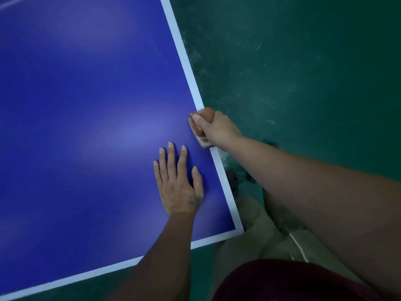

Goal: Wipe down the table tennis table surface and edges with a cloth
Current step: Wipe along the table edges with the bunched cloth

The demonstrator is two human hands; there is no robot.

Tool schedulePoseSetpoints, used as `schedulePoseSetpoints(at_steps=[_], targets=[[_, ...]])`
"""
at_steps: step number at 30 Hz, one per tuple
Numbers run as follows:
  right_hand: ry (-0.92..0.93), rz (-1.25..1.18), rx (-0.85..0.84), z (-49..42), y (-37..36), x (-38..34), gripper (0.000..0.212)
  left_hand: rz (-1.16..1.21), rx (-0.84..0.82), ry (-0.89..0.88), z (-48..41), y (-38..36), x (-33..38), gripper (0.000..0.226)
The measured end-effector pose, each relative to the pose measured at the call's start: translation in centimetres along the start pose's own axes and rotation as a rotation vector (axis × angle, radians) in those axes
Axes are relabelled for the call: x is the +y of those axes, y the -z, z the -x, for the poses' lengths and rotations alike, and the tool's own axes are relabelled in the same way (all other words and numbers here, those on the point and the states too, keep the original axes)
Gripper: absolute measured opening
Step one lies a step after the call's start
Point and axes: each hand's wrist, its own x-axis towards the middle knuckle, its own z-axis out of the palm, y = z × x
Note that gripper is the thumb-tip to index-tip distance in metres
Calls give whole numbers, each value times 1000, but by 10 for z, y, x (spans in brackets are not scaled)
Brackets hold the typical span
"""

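Pinched between the thumb and the curled fingers of the right hand (217, 129), the pale cloth (203, 143) sat folded over the side edge of the table tennis table (86, 105). It covered the white sideline (186, 61) at that spot, and only a small crumpled end showed below the heel of the hand. The thumb lay on top, pointing in over the blue surface, while the other fingers bent over the rim (whether they reached under the tabletop could not be told). That clamp-like hold suited the edge, since one pass along the rim would rub both the top stripe and the side face.

Just beside it, closer to the person, the left hand (179, 187) rested flat on the blue, fingers straight and spread, holding nothing. It looked like a brace, taking weight as the body leaned over the corner (237, 230) and steadying the table against the push of the wiping arm.

Judging by where the cloth sat, a little up from that corner, the step in hand was the side edge. Most of the sideline ran away beyond the hand, and the white end line (108, 270) lay on the near side.

Past the rim lay a scuffed green floor (303, 72) marked with pale streaks. Below the right forearm were the person's khaki trousers (249, 213) and a dark shoe (233, 181), with a maroon shirt (293, 279) at the bottom of the view.
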Motion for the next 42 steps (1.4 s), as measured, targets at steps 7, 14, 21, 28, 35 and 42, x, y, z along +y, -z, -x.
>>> schedulePoseSetpoints(at_steps=[7,14,21,28,35,42], targets=[[87,-67,29,38,-11,32,74,177,129,240,-157,9,19,61],[29,-113,-83,25,-11,37,71,-118,111,414,-289,-4,23,66],[-3,-122,-68,-37,-1,-35,68,-140,111,442,-295,-8,23,64],[-3,-53,-62,-123,28,-139,77,-137,190,405,-297,-14,21,57],[35,-72,-88,-140,41,-155,77,-136,224,379,-296,-16,19,55],[101,-61,-113,-66,31,-77,80,-143,213,376,-296,-16,19,55]])
